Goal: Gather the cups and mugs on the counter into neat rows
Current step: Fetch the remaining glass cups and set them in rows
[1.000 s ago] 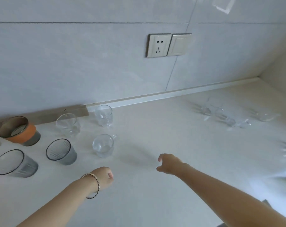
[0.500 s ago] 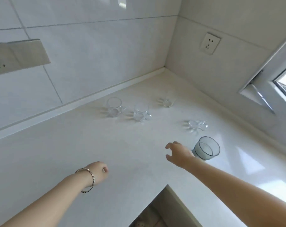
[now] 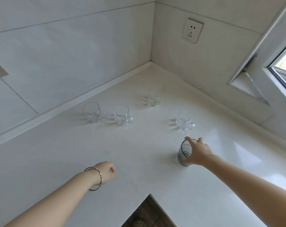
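Observation:
A grey tinted glass tumbler point(image 3: 183, 153) stands on the white counter point(image 3: 73, 153) at the right. My right hand point(image 3: 198, 153) wraps round it from the right, fingers over the rim and thumb low on its side. Several clear glass mugs stand farther back: one point(image 3: 92, 112) at the left, one point(image 3: 121, 114) beside it, a small one point(image 3: 153, 100) toward the corner, and one point(image 3: 185, 120) just behind the tumbler. My left hand point(image 3: 106, 172), with a bracelet on the wrist, hovers over the counter with fingers curled and holds nothing.
The counter runs into a corner between two tiled walls. A wall socket point(image 3: 192, 30) sits on the right wall, and a window frame point(image 3: 270, 66) lies further right. The counter's inner edge point(image 3: 149, 194) cuts in below, with floor beneath.
The view has swung right, from the left group of cups to the corner. My right hand has reached the grey tumbler and closed round it. My left hand keeps its place.

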The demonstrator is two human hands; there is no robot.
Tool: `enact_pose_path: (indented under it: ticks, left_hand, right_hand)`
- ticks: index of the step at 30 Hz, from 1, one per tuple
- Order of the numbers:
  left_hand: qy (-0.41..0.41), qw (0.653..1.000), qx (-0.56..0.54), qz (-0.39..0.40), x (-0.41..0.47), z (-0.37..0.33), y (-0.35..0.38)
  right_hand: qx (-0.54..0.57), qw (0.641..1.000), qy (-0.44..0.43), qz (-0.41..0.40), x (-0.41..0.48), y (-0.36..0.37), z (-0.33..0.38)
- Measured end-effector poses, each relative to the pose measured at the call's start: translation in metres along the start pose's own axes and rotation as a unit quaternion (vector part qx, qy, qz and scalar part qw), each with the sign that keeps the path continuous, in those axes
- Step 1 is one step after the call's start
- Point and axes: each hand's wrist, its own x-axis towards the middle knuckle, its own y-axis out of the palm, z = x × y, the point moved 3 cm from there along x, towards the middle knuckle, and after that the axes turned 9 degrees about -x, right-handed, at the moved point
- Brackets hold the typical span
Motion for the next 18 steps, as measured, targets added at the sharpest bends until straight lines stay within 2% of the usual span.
enact_pose_path:
  ticks: [4,7,12,18]
  left_hand:
    - [-0.045,0.999,-0.023,-0.002,-0.001,0.016,-0.001]
    - [-0.068,0.996,-0.049,-0.01,-0.011,0.033,-0.001]
    - [-0.118,0.987,-0.098,-0.044,-0.047,0.085,-0.002]
    - [-0.189,0.964,-0.165,-0.084,-0.126,0.175,0.016]
  right_hand:
    - [0.002,1.0,-0.018,-0.015,0.002,-0.005,0.015]
    - [-0.031,0.997,-0.065,-0.024,-0.001,-0.008,0.049]
    - [-0.059,0.982,-0.18,-0.021,-0.021,-0.005,0.14]
    - [-0.107,0.941,-0.32,-0.029,-0.086,0.018,0.265]
